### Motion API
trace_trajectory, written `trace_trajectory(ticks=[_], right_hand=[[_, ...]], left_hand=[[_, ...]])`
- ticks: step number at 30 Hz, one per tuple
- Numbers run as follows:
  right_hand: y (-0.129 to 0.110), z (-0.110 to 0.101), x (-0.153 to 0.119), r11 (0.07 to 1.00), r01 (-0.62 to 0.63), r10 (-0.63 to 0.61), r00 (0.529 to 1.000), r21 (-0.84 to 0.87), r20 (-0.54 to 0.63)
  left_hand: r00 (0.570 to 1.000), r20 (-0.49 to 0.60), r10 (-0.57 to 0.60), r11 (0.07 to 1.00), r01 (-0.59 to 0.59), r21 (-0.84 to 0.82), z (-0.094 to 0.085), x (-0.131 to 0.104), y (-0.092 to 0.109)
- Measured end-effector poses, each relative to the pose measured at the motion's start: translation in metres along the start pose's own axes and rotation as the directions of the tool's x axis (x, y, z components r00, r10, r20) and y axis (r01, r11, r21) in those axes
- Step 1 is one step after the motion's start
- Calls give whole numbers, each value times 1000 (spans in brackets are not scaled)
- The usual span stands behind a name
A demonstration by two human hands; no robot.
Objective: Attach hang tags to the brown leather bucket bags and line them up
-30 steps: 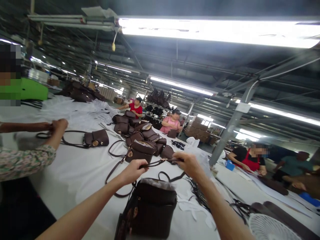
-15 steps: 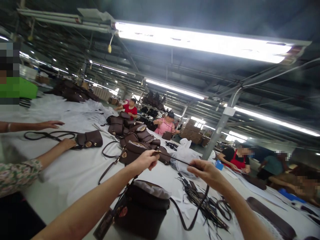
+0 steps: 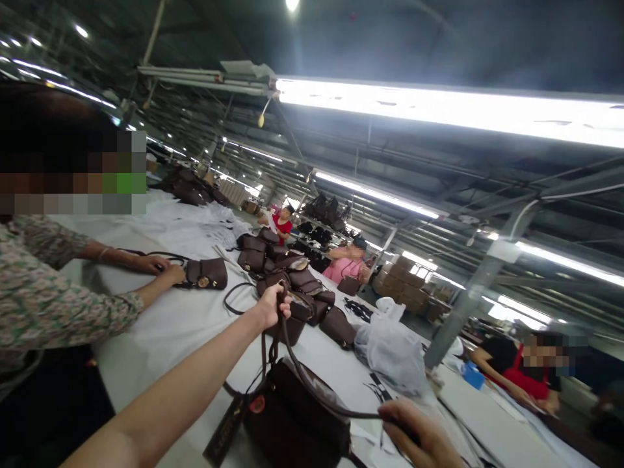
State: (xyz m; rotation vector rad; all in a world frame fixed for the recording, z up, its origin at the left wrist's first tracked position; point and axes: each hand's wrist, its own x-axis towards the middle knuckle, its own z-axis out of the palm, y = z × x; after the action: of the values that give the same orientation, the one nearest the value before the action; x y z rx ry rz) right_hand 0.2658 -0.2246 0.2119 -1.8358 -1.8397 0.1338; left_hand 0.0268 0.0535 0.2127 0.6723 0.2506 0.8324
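A dark brown handbag (image 3: 299,416) stands on the white-covered table right in front of me, with a dark tag (image 3: 225,426) hanging at its left side. My left hand (image 3: 274,307) is closed around its shoulder strap (image 3: 298,364), holding a part of it up above the bag. Lower down on the right, my right hand (image 3: 414,429) grips the same strap between thumb and fingers. White lining or paper shows at the bag's top. The right hand is partly cut off by the lower edge of the view.
Behind my bag lies a pile of brown handbags (image 3: 292,279). A white plastic bag (image 3: 392,344) sits right of it. At left, a co-worker's hands (image 3: 168,270) handle another brown handbag (image 3: 208,274). A grey post (image 3: 468,305) rises at the right.
My view has swung left. The strap stretched level between my hands now loops down from my left hand, and my right hand has moved lower. The co-worker's hands have come together.
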Motion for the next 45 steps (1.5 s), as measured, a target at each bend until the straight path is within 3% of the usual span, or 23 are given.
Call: trace_trajectory(ticks=[6,10,13,18,21,23,25,29,31,33,36,39,42,45], right_hand=[[-67,-15,69,948,185,-212,974,-259,-83],[-79,-3,105,912,143,-236,949,-384,-208],[-81,6,117,904,146,-247,945,-402,-213],[-56,-10,111,912,205,-263,957,-355,-124],[-29,-22,97,920,117,-216,948,-374,-235],[-23,-18,89,903,59,-196,938,-425,-287],[-32,-2,85,858,41,-183,956,-512,-231],[-75,42,91,739,59,-97,995,-671,-20],[-87,53,94,746,88,-95,995,-661,25],[-84,54,92,818,119,-121,992,-562,33],[-59,42,77,944,123,-121,992,-307,26],[-35,28,60,989,74,-75,997,-129,-1],[-30,24,56,987,110,-116,992,-119,-43],[-41,28,68,982,117,-131,987,-150,-90]], left_hand=[[945,235,-226,931,139,336,48,-10,-36],[909,304,-284,875,116,471,63,-19,-51],[917,316,-244,829,28,559,63,-22,-53],[952,240,-190,835,28,549,40,-18,-42],[981,171,-96,883,4,470,21,-12,-32],[990,136,-35,919,-21,393,16,-9,-31],[992,125,-15,959,-21,284,21,-8,-38],[988,150,-36,994,20,105,44,-10,-65],[990,140,-25,997,15,77,51,-10,-71],[995,96,0,998,-6,65,48,-8,-64],[999,15,33,996,-34,82,30,-1,-34],[999,-27,40,984,-34,173,13,2,-8],[998,35,-44,946,30,322,19,0,-11],[966,155,-206,862,104,497,40,-6,-32]])
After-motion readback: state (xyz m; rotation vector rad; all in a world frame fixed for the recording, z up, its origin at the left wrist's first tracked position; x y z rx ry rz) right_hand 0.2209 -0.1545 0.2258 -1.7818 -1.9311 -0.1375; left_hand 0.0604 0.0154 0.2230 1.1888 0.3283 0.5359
